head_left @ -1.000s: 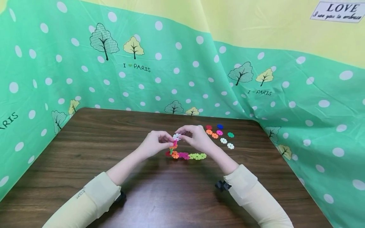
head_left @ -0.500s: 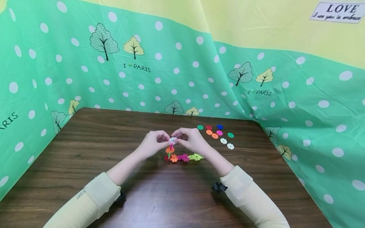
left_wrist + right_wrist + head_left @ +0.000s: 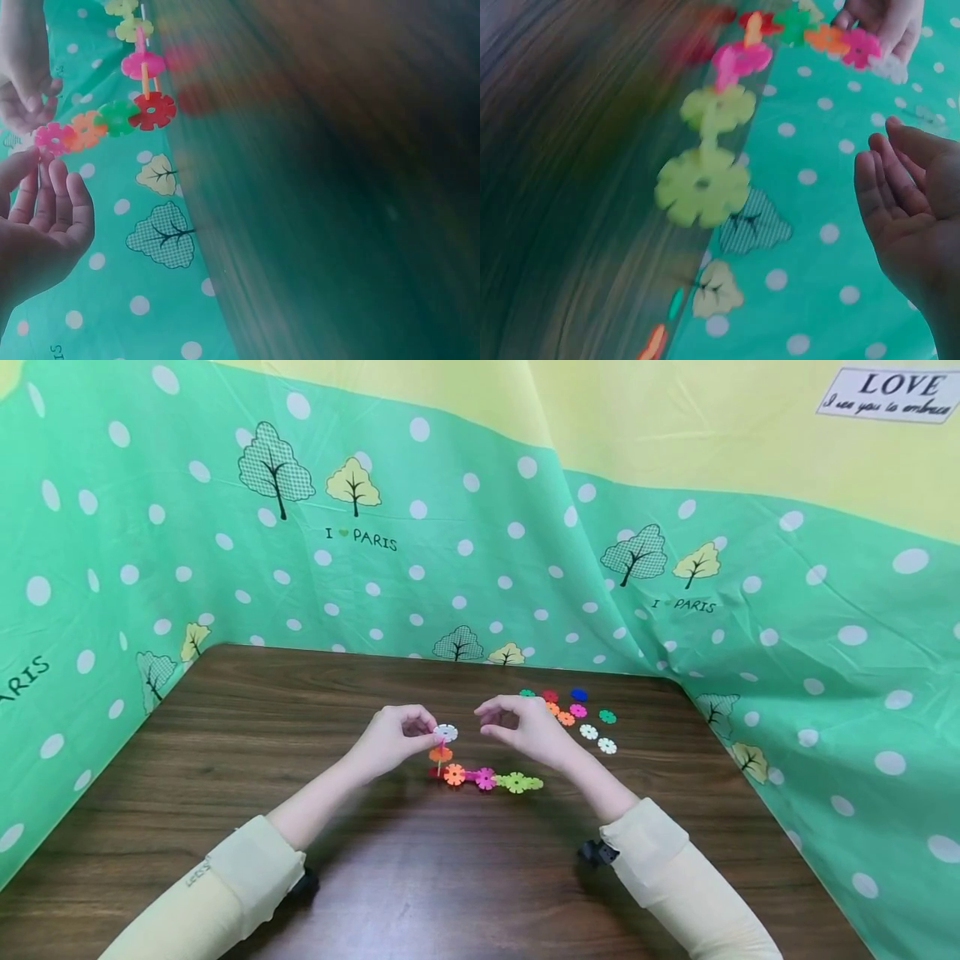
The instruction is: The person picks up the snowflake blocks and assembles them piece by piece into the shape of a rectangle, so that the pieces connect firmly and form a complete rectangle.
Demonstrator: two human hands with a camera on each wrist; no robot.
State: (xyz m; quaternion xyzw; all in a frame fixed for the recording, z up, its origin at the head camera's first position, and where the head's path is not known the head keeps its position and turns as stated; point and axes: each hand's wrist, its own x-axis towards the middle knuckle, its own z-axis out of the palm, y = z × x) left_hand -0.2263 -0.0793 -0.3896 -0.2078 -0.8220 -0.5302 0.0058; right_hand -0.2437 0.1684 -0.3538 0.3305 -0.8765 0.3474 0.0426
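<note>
My left hand (image 3: 392,739) pinches the white flower disc (image 3: 446,732) at the top end of a linked chain. From that disc the chain hangs through pink and orange discs (image 3: 441,754), then turns along to an orange disc (image 3: 454,774), a magenta disc (image 3: 485,778) and yellow-green discs (image 3: 516,782) on the right. In the left wrist view, a green disc (image 3: 118,118) and a red disc (image 3: 154,111) show in the chain. Apart from the chain, my right hand (image 3: 528,729) is raised with fingers loosely bent and nothing between them.
Loose flower discs lie on the brown table (image 3: 420,877) behind and right of my right hand: a blue one (image 3: 579,694), a green one (image 3: 607,717), white ones (image 3: 607,746), and several red, orange and pink ones. A green and yellow curtain (image 3: 465,585) hangs around the table's far side.
My right hand has let go of the white disc and moved away to the right. My left hand, with the disc, has shifted slightly left, and the upper chain moved with it.
</note>
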